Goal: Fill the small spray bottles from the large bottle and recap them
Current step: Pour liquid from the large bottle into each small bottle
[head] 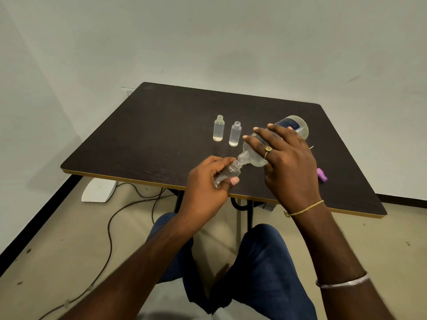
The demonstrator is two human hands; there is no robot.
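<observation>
My right hand (pixel 285 160) grips the large clear bottle (pixel 298 127), tipped down to the left so its open neck meets the mouth of a small clear bottle (pixel 227 173). My left hand (pixel 205 185) holds that small bottle tilted, over the near edge of the dark table (pixel 138 135). Two more small bottles stand upright and uncapped behind them, one on the left (pixel 218 128) and one on the right (pixel 235 134), each with a little clear liquid at the bottom.
A purple cap-like piece (pixel 322 174) lies on the table to the right of my right hand, partly hidden. Below the table are a white object (pixel 98 190) and black cables (pixel 129 204) on the floor. My knees sit under the near edge.
</observation>
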